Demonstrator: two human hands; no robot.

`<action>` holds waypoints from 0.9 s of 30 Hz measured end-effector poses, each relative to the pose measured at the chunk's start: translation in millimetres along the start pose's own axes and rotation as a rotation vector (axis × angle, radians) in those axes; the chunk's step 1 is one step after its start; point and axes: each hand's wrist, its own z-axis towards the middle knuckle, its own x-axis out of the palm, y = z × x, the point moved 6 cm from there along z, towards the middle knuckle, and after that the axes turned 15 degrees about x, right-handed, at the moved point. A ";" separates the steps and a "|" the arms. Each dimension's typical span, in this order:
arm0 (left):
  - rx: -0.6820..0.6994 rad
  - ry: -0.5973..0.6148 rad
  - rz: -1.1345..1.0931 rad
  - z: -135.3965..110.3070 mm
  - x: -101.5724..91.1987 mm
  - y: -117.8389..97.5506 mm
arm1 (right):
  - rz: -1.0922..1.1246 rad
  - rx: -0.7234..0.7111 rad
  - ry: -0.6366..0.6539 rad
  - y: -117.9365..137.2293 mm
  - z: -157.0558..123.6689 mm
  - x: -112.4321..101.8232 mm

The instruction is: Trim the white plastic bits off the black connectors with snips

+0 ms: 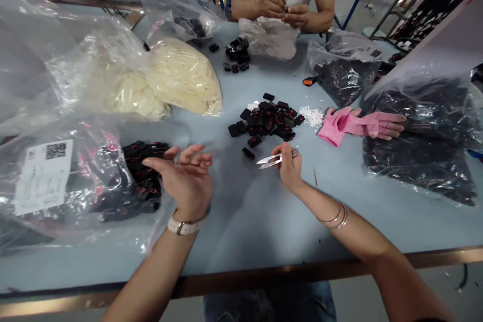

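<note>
My left hand point(187, 181) is raised over the table with its palm turned up and fingers spread, and I see nothing in it. Close by on its left, black plastic parts point(145, 168) spill from the mouth of a clear plastic bag point(113, 156). My right hand point(290, 167) is closed around a pair of small thread snips point(268, 161), whose silver blades point left and are slightly apart. Just beyond the snips lies a heap of small black plastic parts point(269, 119) with orange-red marks. One loose black part point(248, 153) lies near the blade tips.
Small white bits point(311, 116) and pink gloves point(339, 126) lie right of the heap. Bags of black parts point(418, 161) stand at the right, a bag of cream-coloured pieces point(184, 75) at the back left. Across the table, a person point(285, 0) handles something small.
</note>
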 end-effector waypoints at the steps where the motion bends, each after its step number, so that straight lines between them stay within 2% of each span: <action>1: 0.027 0.003 -0.001 1.8 -0.6 -1.3 | -0.006 0.003 0.003 0.1 -0.3 0.2; 2: 0.056 0.045 0.038 2.2 0.1 -1.3 | -0.015 0.005 0.003 0.6 -0.5 0.3; 3: 0.083 0.145 0.107 1.0 3.5 0.3 | -0.024 0.008 -0.001 1.3 -0.8 0.4; 5: 0.162 0.427 0.327 -6.0 13.4 7.1 | -0.046 0.012 -0.010 2.9 -1.2 0.3; 9: 0.579 0.964 0.755 -29.0 33.5 16.0 | -0.099 0.027 0.001 2.9 -1.7 1.2; 11: 0.708 1.158 0.844 -38.6 38.9 21.7 | -0.118 0.018 0.025 1.4 -2.1 2.0; 12: 0.741 1.213 0.870 -41.0 40.1 23.8 | -0.122 0.007 0.037 0.7 -2.4 2.4; 14: 0.763 1.250 0.910 -41.4 40.3 26.1 | -0.129 -0.026 0.053 -0.2 -3.5 2.7; 16: 0.752 1.237 0.920 -39.5 39.4 25.9 | -0.132 -0.072 0.062 0.5 -5.4 2.8; 20: 0.635 1.186 0.887 -35.8 36.3 22.7 | -0.079 -0.179 0.093 8.9 -10.6 3.6; 24: 0.467 1.174 0.858 -37.3 34.2 19.5 | 0.002 -0.118 0.069 16.8 -6.6 1.7; 27: 0.415 1.196 0.865 -41.1 34.2 17.1 | 0.029 -0.065 0.051 26.2 5.8 -3.3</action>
